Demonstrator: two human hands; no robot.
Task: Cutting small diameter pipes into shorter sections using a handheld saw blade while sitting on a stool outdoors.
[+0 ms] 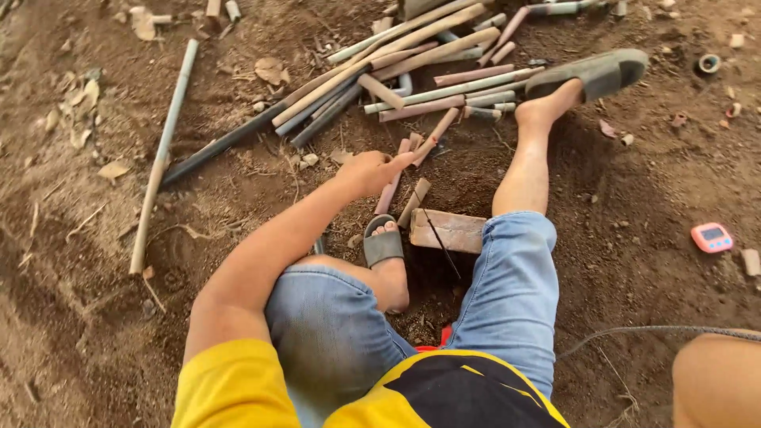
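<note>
While the left hand (pixel 371 172) reaches forward over the dirt, its fingers curl around the near end of a short bamboo stick (pixel 434 135), index finger laid along it. That stick lies angled up toward the bamboo pile (pixel 412 67), with two more cut pieces (pixel 403 192) just beside it on the ground. Right hand: out of frame, only a bit of bare arm (pixel 717 380) shows at the lower right corner (can't tell its state). A brick (pixel 448 230) sits between the legs, a thin dark rod (pixel 441 239) lying across it. Left foot in a grey sandal (pixel 384 246) touches the brick's end; right foot's sandal (pixel 590 73) rests against the pile. Long bamboo pole (pixel 163 154) lies well apart to the left. Small pink digital timer (pixel 711 237) sits on the soil at right.
</note>
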